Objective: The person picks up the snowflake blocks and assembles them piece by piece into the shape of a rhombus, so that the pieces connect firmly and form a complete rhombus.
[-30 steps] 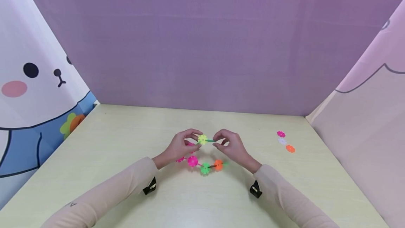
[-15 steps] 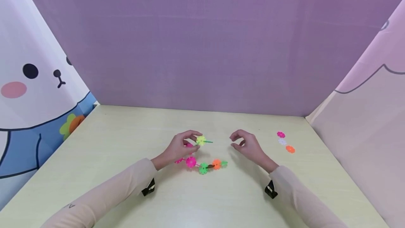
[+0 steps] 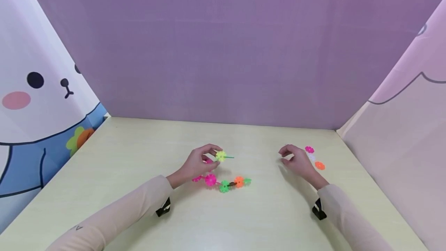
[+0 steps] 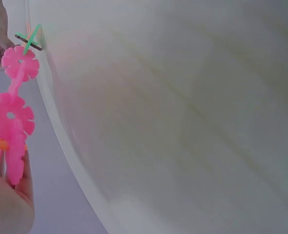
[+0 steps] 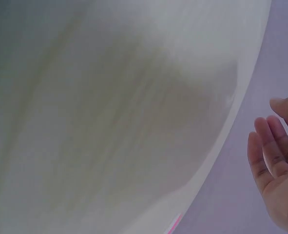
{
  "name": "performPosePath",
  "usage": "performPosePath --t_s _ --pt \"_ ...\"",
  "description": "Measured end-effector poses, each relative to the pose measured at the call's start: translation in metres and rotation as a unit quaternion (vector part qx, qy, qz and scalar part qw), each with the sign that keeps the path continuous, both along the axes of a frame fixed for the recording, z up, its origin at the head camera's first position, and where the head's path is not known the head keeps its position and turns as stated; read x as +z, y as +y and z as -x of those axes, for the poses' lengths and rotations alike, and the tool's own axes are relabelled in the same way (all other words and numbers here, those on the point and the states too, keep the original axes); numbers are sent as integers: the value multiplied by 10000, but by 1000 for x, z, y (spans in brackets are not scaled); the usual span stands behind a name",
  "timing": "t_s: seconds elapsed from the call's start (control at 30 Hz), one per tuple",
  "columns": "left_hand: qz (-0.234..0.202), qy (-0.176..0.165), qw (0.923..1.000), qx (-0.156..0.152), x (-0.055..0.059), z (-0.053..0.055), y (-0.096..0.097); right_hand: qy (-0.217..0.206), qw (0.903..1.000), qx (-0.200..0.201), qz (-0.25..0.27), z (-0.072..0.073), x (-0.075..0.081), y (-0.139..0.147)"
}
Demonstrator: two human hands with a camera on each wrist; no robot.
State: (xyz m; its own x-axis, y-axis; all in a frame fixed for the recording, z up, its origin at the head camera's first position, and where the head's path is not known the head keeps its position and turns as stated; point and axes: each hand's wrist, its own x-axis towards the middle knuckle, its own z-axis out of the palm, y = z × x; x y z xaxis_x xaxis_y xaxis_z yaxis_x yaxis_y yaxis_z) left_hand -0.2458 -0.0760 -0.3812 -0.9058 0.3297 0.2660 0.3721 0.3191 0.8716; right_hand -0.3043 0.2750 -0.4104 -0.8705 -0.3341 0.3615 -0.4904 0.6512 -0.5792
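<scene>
My left hand [image 3: 195, 164] holds one end of a linked chain of flower-shaped plastic discs, its fingers and thumb at the yellow disc [image 3: 221, 156]. A dark green disc [image 3: 229, 157], seen edge-on, juts right from the yellow one. The chain curves below through a pink disc [image 3: 210, 180], a green disc [image 3: 224, 186], and an orange disc [image 3: 239, 182] to a light green end. Pink discs [image 4: 20, 63] also show large in the left wrist view. My right hand [image 3: 297, 162] holds nothing, its fingers loosely bent, just left of the loose discs.
Loose on the table [image 3: 265, 220] at the right lie a pink disc [image 3: 309, 149], a white disc [image 3: 311, 157] partly behind my right hand, and an orange disc [image 3: 319, 165]. A purple backdrop [image 3: 223, 49] stands along the far edge, with printed cloths at both sides.
My right hand has left the dark green disc, now fixed to the yellow one, and moved right toward the loose discs. The left hand stays nearly in place with the chain.
</scene>
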Motion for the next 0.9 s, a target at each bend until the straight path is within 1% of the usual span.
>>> performPosePath --t_s 0.13,0.37,0.5,0.6,0.67,0.9 --pt "62 -38 10000 26 1 -2 0 10 9994 -268 -217 5 -2 22" --pt "26 -22 10000 7 -28 20 -5 211 9963 -599 -576 11 -2 53" --pt "64 71 9999 30 -28 20 -6 344 9938 -751 -744 14 -2 68" --pt "99 110 9999 38 -28 20 -6 324 9927 -827 -813 16 -4 78" --pt "123 116 9999 34 -29 20 -6 218 9925 -848 -855 18 -4 83" --pt "150 85 9998 50 -29 20 -6 -153 9862 -993 -1318 25 -8 95"
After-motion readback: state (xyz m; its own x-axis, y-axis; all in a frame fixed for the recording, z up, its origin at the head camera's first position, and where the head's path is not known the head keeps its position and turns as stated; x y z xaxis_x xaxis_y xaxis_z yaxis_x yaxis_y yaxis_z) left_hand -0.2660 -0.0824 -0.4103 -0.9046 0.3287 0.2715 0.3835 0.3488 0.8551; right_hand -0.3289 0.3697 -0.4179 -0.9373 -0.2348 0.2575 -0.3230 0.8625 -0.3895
